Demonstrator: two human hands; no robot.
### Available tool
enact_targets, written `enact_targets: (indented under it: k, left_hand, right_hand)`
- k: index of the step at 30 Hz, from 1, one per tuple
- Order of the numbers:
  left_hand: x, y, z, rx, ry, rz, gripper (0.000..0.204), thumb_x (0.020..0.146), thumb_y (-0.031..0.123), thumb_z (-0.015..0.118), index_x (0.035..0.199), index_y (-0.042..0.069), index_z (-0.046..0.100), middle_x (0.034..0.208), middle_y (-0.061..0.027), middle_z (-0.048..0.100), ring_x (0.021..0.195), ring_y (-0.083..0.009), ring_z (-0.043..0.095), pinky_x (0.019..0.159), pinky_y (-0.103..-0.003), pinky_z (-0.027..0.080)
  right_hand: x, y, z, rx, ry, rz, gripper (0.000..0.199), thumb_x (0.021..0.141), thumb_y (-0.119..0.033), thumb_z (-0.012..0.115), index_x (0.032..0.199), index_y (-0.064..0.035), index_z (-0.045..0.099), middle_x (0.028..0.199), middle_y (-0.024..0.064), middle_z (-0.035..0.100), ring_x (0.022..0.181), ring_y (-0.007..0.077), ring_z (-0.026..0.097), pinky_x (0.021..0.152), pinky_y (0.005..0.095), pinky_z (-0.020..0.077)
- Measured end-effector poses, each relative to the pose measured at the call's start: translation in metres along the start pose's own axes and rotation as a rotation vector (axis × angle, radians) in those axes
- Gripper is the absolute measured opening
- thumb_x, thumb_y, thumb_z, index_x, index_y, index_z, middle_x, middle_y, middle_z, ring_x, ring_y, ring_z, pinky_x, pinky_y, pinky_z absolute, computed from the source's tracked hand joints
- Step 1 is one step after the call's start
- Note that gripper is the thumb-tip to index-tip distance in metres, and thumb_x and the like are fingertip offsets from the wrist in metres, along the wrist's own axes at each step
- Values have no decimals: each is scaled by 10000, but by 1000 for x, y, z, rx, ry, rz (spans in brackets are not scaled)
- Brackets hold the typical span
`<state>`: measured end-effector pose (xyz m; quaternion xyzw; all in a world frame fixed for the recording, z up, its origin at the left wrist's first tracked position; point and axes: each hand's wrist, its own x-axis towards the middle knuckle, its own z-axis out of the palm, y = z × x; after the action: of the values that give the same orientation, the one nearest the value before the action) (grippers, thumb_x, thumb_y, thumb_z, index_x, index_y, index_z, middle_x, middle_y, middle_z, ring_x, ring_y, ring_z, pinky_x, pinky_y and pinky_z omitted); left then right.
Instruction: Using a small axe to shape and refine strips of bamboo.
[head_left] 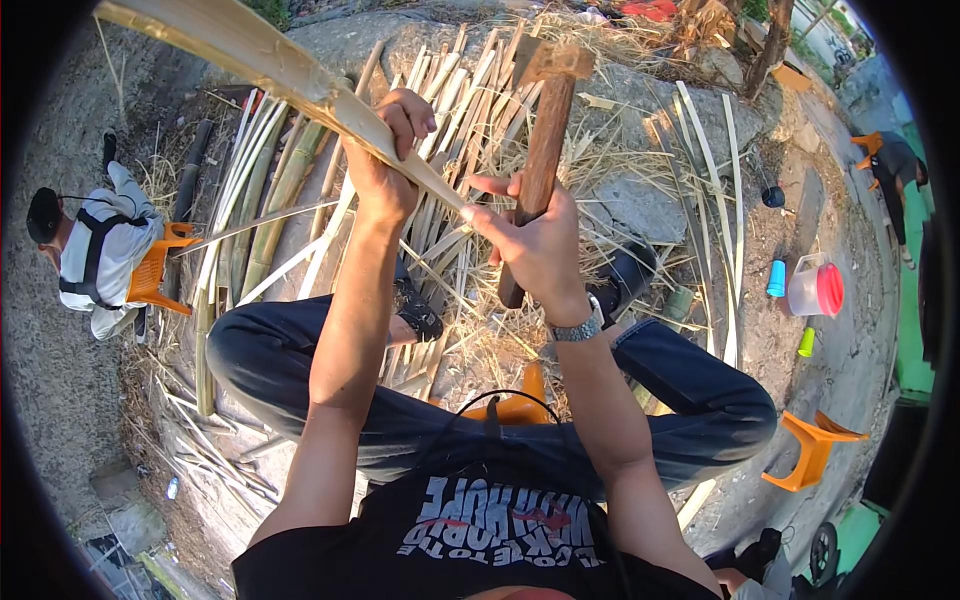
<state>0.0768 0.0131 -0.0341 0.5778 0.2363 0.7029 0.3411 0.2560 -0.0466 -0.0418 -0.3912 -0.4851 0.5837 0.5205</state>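
Note:
A long split bamboo piece (270, 70) slants from the upper left down to a narrow end between my hands. My left hand (390, 150) is closed around it near that lower end. In my right hand (540, 235) is a hatchet (545, 140), held by its brown wooden handle with the rusty metal head up and away from me. The thumb and forefinger of this hand reach out to the bamboo's tip, and the thumb appears to touch it. Beneath both hands lie pale bamboo strips (440, 110) and curly shavings (500, 345).
Green bamboo poles (265, 230) lie to the left, long strips (715, 180) to the right. A large stone (635, 205) sits among shavings. Right are a clear tub with red lid (815, 288), blue cup (776, 278) and orange stool (808, 450). Another person (105, 240) sits at left.

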Motion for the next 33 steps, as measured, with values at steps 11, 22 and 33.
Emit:
enact_targets:
  k: [11,22,33]
  left_hand:
    - [-2,3,8,70,-124,38,744,990,663,432,601,33,503,734,-121,542,770,-205,524,719,-349,410]
    - [6,14,-14,454,180,187,460,1068,420,484,841,24,539,860,-49,575,735,-97,489,684,-276,421]
    - [22,-5,15,775,273,508,365,1076,353,435,927,25,490,790,-35,514,694,-119,469,640,-269,394]
  right_hand:
    - [7,22,25,0,155,-306,365,787,92,782,979,-37,501,859,102,711,677,108,649,584,254,525]
    - [-23,33,-68,-578,-46,105,461,1016,-464,571,891,-20,556,608,21,514,487,153,538,478,307,427]
    - [-72,-17,-16,116,-144,450,493,1084,-481,380,894,-54,538,599,-6,467,401,66,414,377,226,332]
